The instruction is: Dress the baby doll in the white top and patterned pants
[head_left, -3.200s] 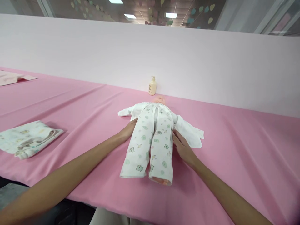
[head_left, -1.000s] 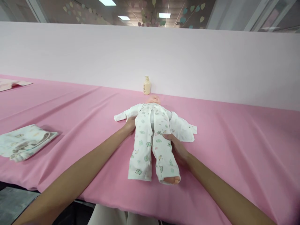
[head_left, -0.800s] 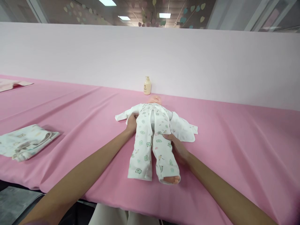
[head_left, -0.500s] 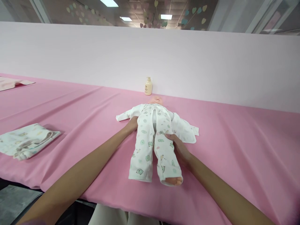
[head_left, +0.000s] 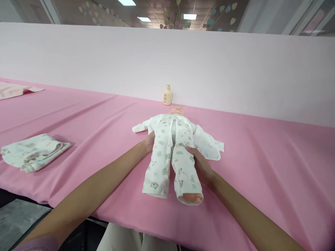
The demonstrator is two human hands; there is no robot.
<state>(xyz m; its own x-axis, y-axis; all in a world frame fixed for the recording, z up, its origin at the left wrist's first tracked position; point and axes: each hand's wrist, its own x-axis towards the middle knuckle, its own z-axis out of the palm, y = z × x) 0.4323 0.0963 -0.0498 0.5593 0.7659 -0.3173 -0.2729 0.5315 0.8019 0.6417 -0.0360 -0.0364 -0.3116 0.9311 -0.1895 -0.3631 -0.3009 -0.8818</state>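
A baby doll [head_left: 178,110] lies on its back, head away from me. It has on white trousers [head_left: 159,164] with a green animal print and a white top [head_left: 208,143] spread out at both sides. A bare foot [head_left: 193,198] pokes from the trouser leg on the right; none shows at the other cuff. My right hand [head_left: 201,165] grips that right-hand leg, thumb on top and fingers underneath. Against the doll's left-hand side, at upper thigh height, rests my left hand [head_left: 149,142]; its fingers are hidden behind the trousers.
Beyond the doll's head, a cream pump bottle [head_left: 168,95] stands near the white wall [head_left: 104,59]. To the left lies a folded printed cloth [head_left: 36,150], and farther back a pale pink cloth [head_left: 18,90]. A pink sheet [head_left: 248,167] covers the table, its front edge close to me.
The view has shifted slightly. The trouser legs are a little higher at the cuffs, and my left hand sits slightly nearer me along the trousers. My right hand keeps its hold.
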